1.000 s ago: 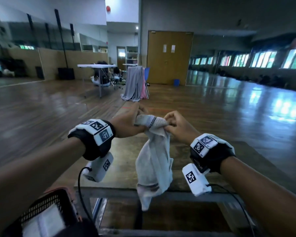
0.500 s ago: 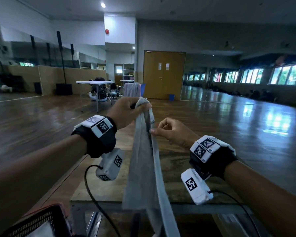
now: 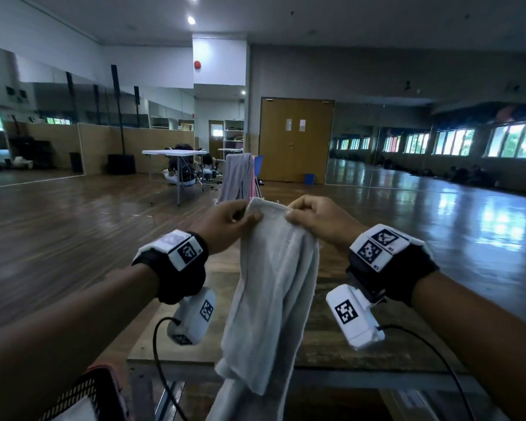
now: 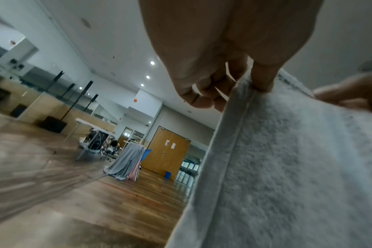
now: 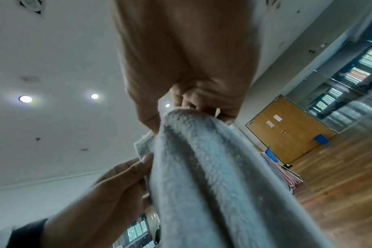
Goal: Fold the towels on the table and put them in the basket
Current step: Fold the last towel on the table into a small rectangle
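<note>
Both hands raised at chest height over the near end of the wooden surface point(image 3: 340, 338). Left hand point(image 3: 225, 226) pinches the top edge of a pale grey towel point(image 3: 274, 287) between thumb and curled fingers; right hand point(image 3: 319, 220) pinches the same edge just beside it, fingers curled in. The two hands sit close together, a short stretch of towel hem between them.

Towel hangs straight down from the hands, bunched in long vertical folds. Its lower end drops past the near edge of the surface and runs out of the bottom of the head view, so its full length is cut off. Whether it touches the surface cannot be told.

Left wrist view: thumb tip point(image 4: 262, 80) pressed on a stitched hem, other fingers curled behind; towel point(image 4: 287, 167) fills the right half. Right wrist view: towel point(image 5: 212, 184) hides the fingertips of the right hand point(image 5: 187, 67); the left hand point(image 5: 108, 193) shows below left of it, blurred.

Basket point(image 3: 94, 396), dark mesh with an orange rim, below left of the towel, mostly cut off by the frame and by the left forearm. Something pale lies inside; cannot make out what.

Black wrist bands carry white blocks with square black-and-white marker codes; small print beside the codes on the right band is too fine to read. Two white sheets on the brown double door point(image 3: 296, 141) behind the towel, writing illegible. A grey cloth draped on a rack point(image 3: 237, 177) stands beyond the towel, beside a white folding table point(image 3: 173, 152).
</note>
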A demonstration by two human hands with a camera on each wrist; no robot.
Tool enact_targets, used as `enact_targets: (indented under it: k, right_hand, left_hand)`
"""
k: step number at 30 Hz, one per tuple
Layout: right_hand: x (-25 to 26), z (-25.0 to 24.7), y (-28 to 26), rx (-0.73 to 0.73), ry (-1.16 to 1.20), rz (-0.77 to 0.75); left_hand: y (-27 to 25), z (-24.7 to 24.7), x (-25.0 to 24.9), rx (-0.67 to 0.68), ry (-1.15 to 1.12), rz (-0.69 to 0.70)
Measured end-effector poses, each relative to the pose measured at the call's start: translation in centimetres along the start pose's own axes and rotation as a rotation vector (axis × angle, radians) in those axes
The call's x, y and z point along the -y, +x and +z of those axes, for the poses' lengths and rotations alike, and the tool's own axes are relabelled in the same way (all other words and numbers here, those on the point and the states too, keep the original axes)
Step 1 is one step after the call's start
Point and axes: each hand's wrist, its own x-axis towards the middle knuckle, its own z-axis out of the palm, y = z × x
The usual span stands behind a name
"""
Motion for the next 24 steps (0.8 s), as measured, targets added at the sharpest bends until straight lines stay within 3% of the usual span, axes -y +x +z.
enact_targets:
  k: [3, 6, 10, 13, 16, 20, 24]
  right_hand:
    - [0.7, -0.3, 0.0, -0.022, -0.053, -0.058]
    - [1.5, -0.9, 0.3, -0.129, -0.05, -0.076]
    - [1.9, -1.8, 0.0, -0.05, -0.106, -0.072]
    - [2.4, -2.2, -0.5, -0.014, -0.073, -0.092]
    - [3.1, -3.5, -0.7, -0.109, -0.028, -0.124]
    - [3.7, -7.0, -0.8, -0.273, -0.139, -0.124]
    - [3.2, -11.2, -0.5, -0.413, -0.137, -0.092]
  left_hand:
    - [-0.5, 1.2, 0.1, 0.015, -0.156, -0.059]
    - [-1.5, 3.0, 0.1, 0.14, -0.284, -0.115]
    - [-1.7, 3.6, -0.5, 0.013, -0.311, -0.051]
    - [-1.5, 2.2, -1.6, 0.042, -0.293, -0.003]
    - [-1.3, 0.6, -2.3, 0.145, -0.197, 0.003]
    - [-1.7, -2.6, -0.9, 0.308, 0.146, -0.009]
    - [-1.7, -7.8, 0.8, 0.216, 0.446, -0.084]
